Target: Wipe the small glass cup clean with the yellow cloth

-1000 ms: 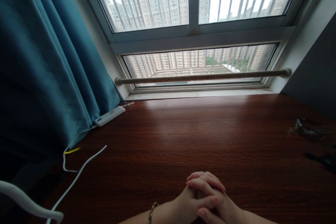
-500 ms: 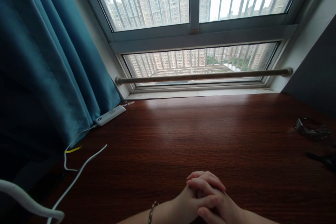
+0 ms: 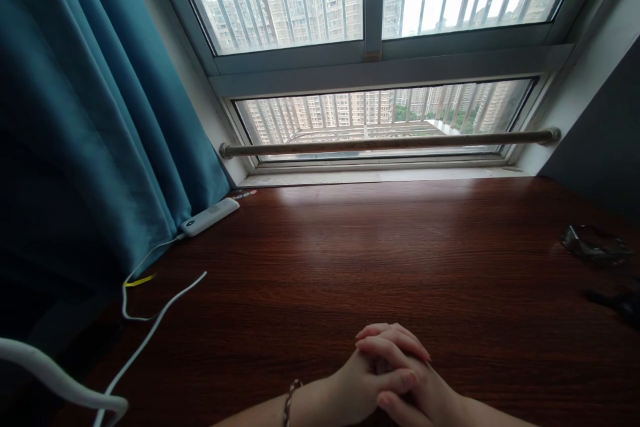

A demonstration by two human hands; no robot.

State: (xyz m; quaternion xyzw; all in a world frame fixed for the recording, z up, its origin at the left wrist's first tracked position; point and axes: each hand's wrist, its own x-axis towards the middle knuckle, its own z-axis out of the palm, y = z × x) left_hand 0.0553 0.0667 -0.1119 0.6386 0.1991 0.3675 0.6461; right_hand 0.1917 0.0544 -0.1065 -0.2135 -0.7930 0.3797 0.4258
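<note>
My left hand (image 3: 357, 387) and my right hand (image 3: 417, 387) are clasped together, fingers interlaced, resting on the dark wooden table (image 3: 350, 260) near its front edge. Neither hand holds any object. A thin bracelet (image 3: 290, 401) circles my left wrist. The nearest things lie well away at the table's left and right sides.
A white power bank (image 3: 210, 216) with a white cable (image 3: 160, 320) lies at the left by the teal curtain (image 3: 90, 120). A clear wrapper (image 3: 593, 244) and a dark object (image 3: 620, 303) sit at the right edge. A metal rail (image 3: 390, 143) crosses the window behind the table.
The view has tilted slightly; my clasped hands stay in place.
</note>
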